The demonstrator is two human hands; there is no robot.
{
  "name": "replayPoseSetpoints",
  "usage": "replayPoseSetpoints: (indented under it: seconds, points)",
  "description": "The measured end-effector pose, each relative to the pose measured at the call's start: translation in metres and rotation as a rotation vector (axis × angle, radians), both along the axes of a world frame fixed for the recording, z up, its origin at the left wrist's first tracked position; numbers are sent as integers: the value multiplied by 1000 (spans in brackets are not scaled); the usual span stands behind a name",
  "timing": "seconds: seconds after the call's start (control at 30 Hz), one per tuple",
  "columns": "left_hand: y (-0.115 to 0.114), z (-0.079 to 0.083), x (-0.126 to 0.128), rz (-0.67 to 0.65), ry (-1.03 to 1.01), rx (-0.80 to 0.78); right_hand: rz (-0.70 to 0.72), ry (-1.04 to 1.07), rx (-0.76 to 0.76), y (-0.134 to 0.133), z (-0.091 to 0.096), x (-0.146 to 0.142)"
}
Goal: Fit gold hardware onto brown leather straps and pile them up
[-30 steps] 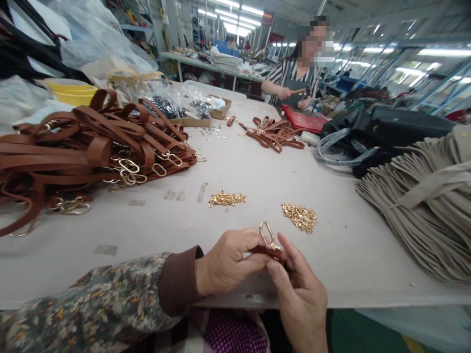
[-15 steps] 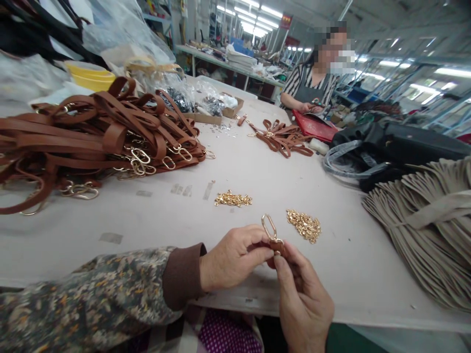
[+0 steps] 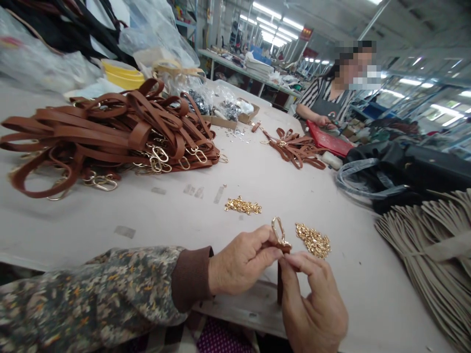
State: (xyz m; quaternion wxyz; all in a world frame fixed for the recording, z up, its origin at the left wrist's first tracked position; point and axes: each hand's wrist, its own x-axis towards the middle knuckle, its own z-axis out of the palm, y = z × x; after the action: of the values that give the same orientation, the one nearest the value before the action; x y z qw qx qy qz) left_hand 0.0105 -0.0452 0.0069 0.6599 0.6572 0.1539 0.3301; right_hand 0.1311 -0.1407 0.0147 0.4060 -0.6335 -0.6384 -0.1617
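Note:
Both hands meet over the table's front edge on one brown leather strap [image 3: 280,287]. My left hand [image 3: 245,260] pinches its upper end from the left, just below a gold snap hook [image 3: 278,230] that points upward. From the right, my right hand [image 3: 312,299] closes thumb and fingers on the same end. Part of the strap hangs down between the hands; the fingertips hide what lies right between them. Just beyond are two heaps of small gold metal pieces, one heap [image 3: 243,205] ahead and another heap [image 3: 312,239] to the right.
A large pile of brown straps [image 3: 110,130] with gold hooks lies on the left. Farther back is a smaller bunch of straps [image 3: 294,147]. Bundled beige strips [image 3: 430,245] and a black bag [image 3: 423,166] fill the right. A person [image 3: 327,98] works across the table.
The view has shifted, so the scene sits further right. My hands stay together at the strap's hook end; the hanging part of the strap now shows below my fingers.

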Motion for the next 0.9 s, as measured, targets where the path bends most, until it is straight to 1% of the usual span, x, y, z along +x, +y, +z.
replayPoseSetpoints:
  seconds: [0.17, 0.3, 0.37, 0.47, 0.53, 0.57, 0.67, 0.73, 0.8, 0.9]
  points:
    - [0, 5, 1, -1, -103, -118, -36, -33, 35, 2, 2, -4]
    - [0, 8, 4, -15, -131, -258, -110, -87, 73, 3, 0, -10]
    - [-1, 9, 5, -49, -141, -325, -145, -89, 71, 4, 0, -13]
    - [-2, 10, 4, -109, -129, -401, -145, -68, 48, 5, 0, -14]
    - [-3, 10, 2, -115, -104, -407, -125, -14, 31, 5, -3, -12]
    - [-4, 9, 2, -112, -88, -406, -106, 53, 28, 4, -5, -11]
    - [-6, 8, 2, -135, -77, -468, -58, 372, 16, 2, -17, -7]
    - [-6, 6, 5, -157, -96, -539, -49, 507, -12, 2, -25, -5]
    - [-4, 2, 8, -134, -101, -577, -58, 539, -49, 3, -32, -4]
    - [1, -4, 12, -70, -36, -587, -62, 431, -82, 7, -36, -3]
